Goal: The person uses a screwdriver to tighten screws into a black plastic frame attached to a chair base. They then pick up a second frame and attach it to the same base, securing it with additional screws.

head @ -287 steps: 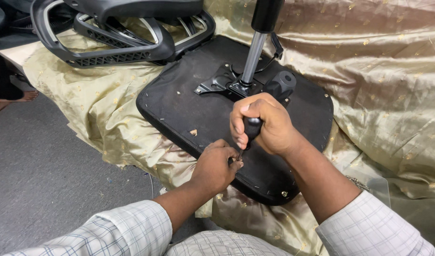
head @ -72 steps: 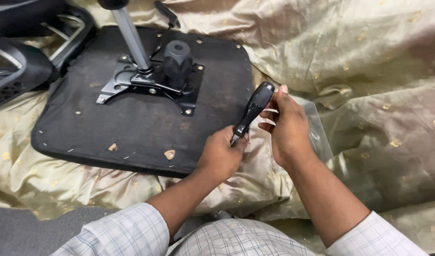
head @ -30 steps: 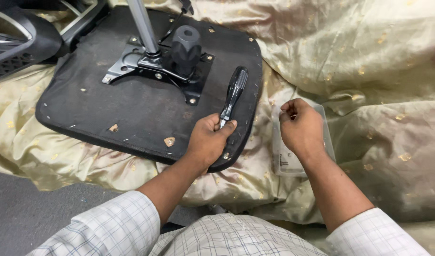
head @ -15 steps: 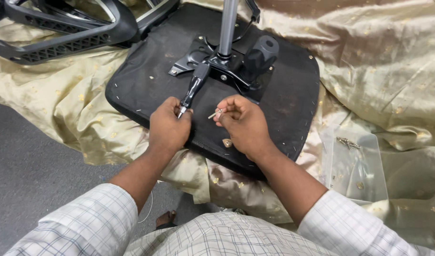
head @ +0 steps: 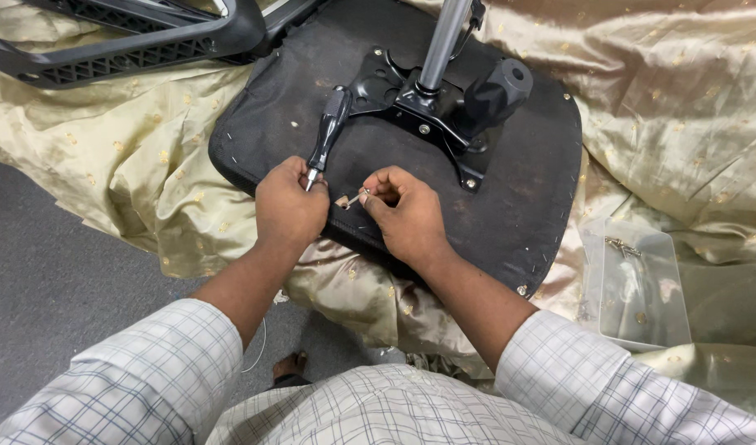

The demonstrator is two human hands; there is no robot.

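Note:
An upturned black chair seat [head: 510, 206] lies on a golden cloth, with its black metal mechanism plate [head: 411, 103] and grey gas cylinder [head: 441, 41] pointing up. My left hand [head: 289, 206] grips the shaft end of a black-handled screwdriver [head: 328, 128], whose handle lies on the seat pointing away from me. My right hand [head: 407, 216] pinches a small silver screw [head: 357, 198] between thumb and fingers, just right of the screwdriver tip. Both hands rest on the near edge of the seat.
A clear plastic tray [head: 642, 284] holding a few screws sits on the golden cloth [head: 131, 156] to the right. A black chair frame part [head: 147, 41] lies at the top left. Grey floor [head: 48, 280] lies to the left. A black knob [head: 495, 91] sticks out from the mechanism.
My right hand went to the tray at the right, came back holding a screw, and now holds it by the screwdriver tip. My view shifted closer over the seat.

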